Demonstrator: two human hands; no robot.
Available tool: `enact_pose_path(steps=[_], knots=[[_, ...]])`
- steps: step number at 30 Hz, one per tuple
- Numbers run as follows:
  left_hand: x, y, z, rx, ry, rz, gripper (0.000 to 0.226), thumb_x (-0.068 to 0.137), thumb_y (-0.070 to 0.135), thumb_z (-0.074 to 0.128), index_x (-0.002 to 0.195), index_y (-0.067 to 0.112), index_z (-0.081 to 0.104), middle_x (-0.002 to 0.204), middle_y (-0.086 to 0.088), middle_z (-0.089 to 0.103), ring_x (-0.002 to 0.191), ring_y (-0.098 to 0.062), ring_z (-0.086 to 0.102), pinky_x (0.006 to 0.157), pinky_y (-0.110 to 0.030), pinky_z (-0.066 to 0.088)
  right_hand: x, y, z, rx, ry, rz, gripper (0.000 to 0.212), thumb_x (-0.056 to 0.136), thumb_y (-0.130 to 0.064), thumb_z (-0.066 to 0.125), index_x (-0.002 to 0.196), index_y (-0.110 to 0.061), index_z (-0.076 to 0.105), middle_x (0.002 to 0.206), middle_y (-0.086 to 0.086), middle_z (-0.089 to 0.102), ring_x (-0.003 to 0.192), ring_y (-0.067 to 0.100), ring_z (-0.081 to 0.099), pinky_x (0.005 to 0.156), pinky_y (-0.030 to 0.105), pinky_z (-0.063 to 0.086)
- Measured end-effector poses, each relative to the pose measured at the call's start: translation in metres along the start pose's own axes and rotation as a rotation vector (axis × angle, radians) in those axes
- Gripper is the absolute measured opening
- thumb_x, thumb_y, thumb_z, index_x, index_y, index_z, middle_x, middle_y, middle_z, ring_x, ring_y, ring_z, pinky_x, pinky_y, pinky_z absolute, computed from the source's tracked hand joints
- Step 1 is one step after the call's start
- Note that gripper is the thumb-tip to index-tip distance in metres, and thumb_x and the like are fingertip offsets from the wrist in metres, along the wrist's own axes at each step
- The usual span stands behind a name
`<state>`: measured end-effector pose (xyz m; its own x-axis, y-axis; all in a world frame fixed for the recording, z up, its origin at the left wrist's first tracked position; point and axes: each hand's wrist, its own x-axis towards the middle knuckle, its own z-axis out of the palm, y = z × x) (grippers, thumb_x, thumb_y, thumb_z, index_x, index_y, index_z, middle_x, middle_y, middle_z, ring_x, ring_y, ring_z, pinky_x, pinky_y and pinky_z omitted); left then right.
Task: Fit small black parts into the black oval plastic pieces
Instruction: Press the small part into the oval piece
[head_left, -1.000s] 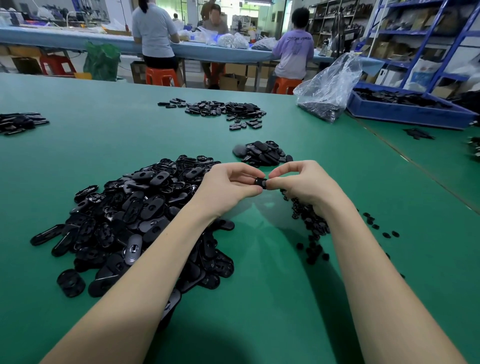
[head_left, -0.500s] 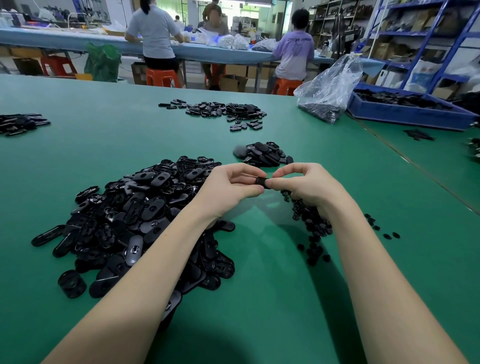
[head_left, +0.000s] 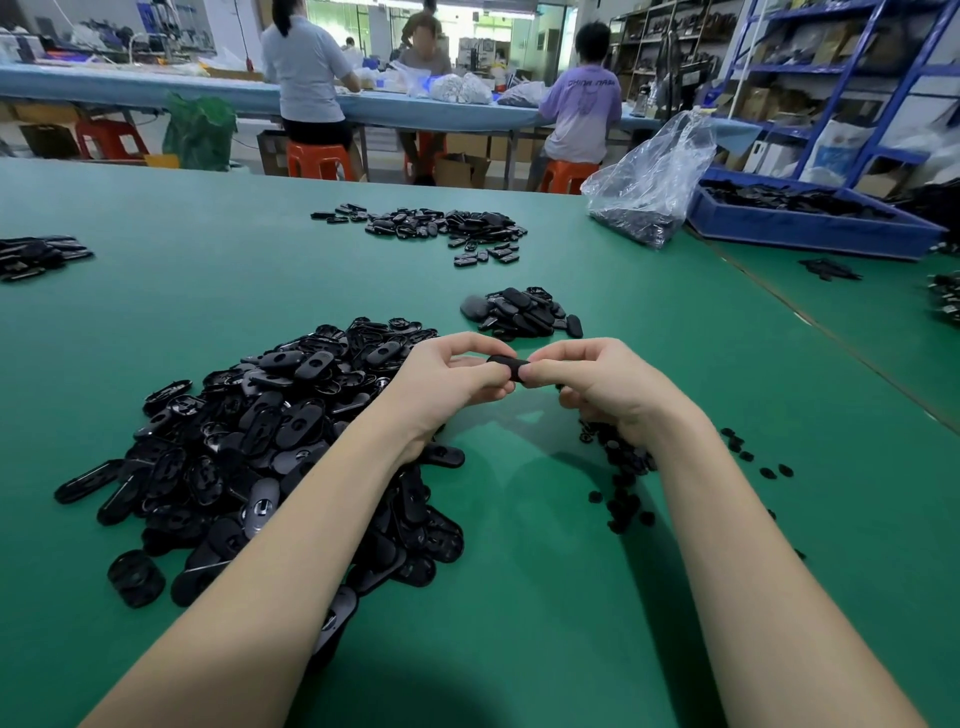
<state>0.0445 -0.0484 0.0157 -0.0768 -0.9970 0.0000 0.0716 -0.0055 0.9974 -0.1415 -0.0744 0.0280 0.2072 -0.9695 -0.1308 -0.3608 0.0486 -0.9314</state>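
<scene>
Above the green table (head_left: 519, 597), a black oval plastic piece (head_left: 509, 366) is pinched by left hand (head_left: 451, 383) and right hand (head_left: 605, 387); uneven pressure could pop it loose.

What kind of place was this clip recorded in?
Most likely a small factory assembly floor. A big pile of black oval pieces lies on a long green worktable, other workers sit on orange stools at another bench, and blue racking holds boxed stock.
</scene>
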Motion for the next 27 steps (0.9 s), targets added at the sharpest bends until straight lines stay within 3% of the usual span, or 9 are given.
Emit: enact_pose_path(steps=[3, 9, 27], knots=[[0.001, -0.002, -0.002, 0.033, 0.008, 0.008, 0.014, 0.086, -0.004, 0.07, 0.092, 0.008, 0.074, 0.087, -0.013, 0.077, 0.078, -0.019, 0.072, 0.083, -0.025, 0.059, 0.001, -0.002, 0.001, -0.066, 0.045, -0.042, 0.009, 0.069, -0.038, 0.085, 0.071, -0.032, 0.078, 0.058, -0.014, 0.057, 0.048, 0.005, 0.041, 0.045, 0.017, 0.031], [0.001, -0.004, -0.004, 0.064, 0.001, 0.011, 0.014, 0.085, -0.002, 0.073, 0.093, 0.01, 0.076, 0.087, -0.011, 0.077, 0.083, -0.018, 0.074, 0.088, -0.028, 0.059, 0.001, -0.001, 0.006, -0.08, 0.088, -0.083, 0.019, 0.076, -0.024, 0.084, 0.062, -0.024, 0.071, 0.054, -0.015, 0.054, 0.043, 0.002, 0.039, 0.042, 0.011, 0.032], [0.001, -0.007, -0.003, 0.023, 0.001, -0.018, 0.015, 0.086, -0.006, 0.071, 0.097, 0.004, 0.073, 0.089, -0.013, 0.077, 0.079, -0.015, 0.074, 0.073, -0.018, 0.057, 0.004, 0.005, 0.013, -0.148, 0.139, -0.114, 0.017, 0.077, -0.026, 0.081, 0.073, -0.02, 0.067, 0.047, -0.018, 0.045, 0.04, 0.001, 0.036, 0.04, 0.012, 0.029]])
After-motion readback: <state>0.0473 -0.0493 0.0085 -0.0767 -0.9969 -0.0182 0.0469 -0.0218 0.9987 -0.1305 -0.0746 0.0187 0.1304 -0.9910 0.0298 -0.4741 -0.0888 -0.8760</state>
